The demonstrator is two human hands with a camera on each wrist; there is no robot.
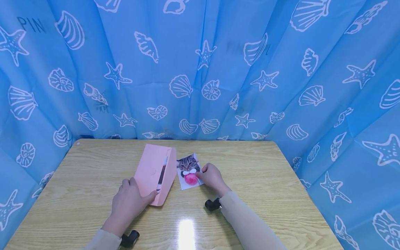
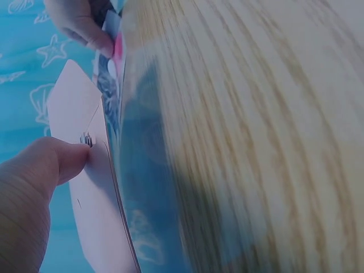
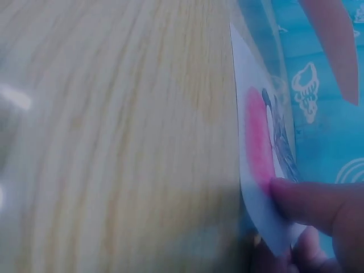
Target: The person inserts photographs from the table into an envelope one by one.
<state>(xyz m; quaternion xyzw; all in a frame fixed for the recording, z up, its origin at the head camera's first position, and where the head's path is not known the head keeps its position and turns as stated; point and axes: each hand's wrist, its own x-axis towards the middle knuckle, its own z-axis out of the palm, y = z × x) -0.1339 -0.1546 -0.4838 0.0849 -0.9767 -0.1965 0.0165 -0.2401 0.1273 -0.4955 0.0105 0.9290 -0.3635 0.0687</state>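
A pink envelope (image 1: pixel 151 170) is tilted up on the table, its flap (image 1: pixel 168 178) lifted and dark and white printed edges showing in the opening. My left hand (image 1: pixel 129 201) grips the envelope's near end, the thumb lying at the opening; its other fingers are partly hidden. To the envelope's right is a photo card (image 1: pixel 189 168) of a tabby cat with a white bow and a pink fluffy ball. My right hand (image 1: pixel 214 178) pinches the card's right edge. In the right wrist view, the thumb (image 3: pixel 310 202) presses on the card's face and other fingers show under its corner.
Both things are on a wood-grain table (image 1: pixel 250 166) with a glossy surface and a bright light reflection near the front. Behind it and at the sides hangs a blue curtain (image 1: pixel 193 69) printed with white shells and starfish. A black wrist device (image 1: pixel 212 205) shows at the right cuff.
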